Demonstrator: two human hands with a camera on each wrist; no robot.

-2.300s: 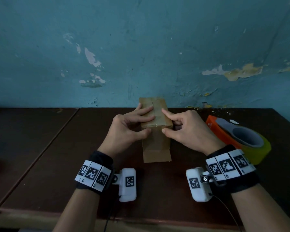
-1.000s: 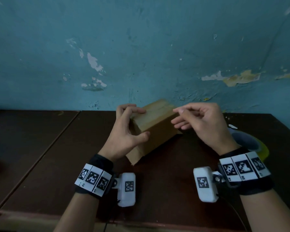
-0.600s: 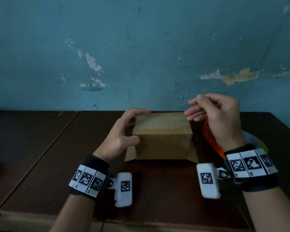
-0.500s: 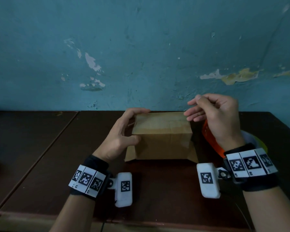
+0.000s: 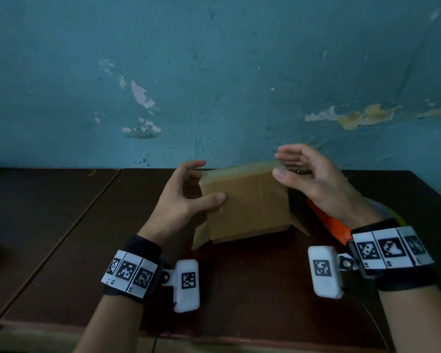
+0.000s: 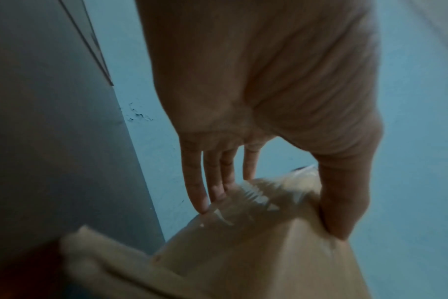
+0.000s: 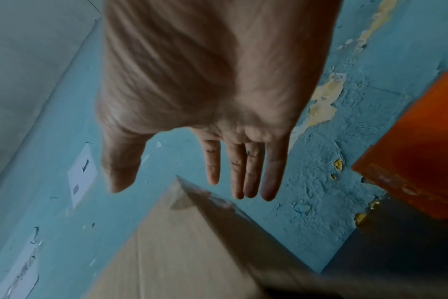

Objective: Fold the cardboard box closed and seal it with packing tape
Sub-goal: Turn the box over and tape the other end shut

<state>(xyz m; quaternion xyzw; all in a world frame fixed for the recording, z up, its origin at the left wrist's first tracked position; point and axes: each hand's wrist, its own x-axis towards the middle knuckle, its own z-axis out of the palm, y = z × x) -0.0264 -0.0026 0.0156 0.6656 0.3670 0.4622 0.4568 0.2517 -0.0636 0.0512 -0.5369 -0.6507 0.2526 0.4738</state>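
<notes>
A brown cardboard box stands crosswise on the dark table, its broad side facing me and its bottom flaps splayed on the wood. Clear tape shines on its left end. My left hand grips that end, thumb on the near face and fingers over the far side; the left wrist view shows the left hand pinching the box. My right hand hovers at the top right corner. In the right wrist view the right hand has straight fingers, clear of the box.
An orange tape dispenser with a yellow-green roll lies on the table right of the box, mostly behind my right wrist; the dispenser also shows in the right wrist view. A peeling blue wall stands just behind the box.
The box was turned from lengthwise to crosswise and has now tipped its broad side towards me. My left thumb slid onto the near face. My right hand opened from a pinch.
</notes>
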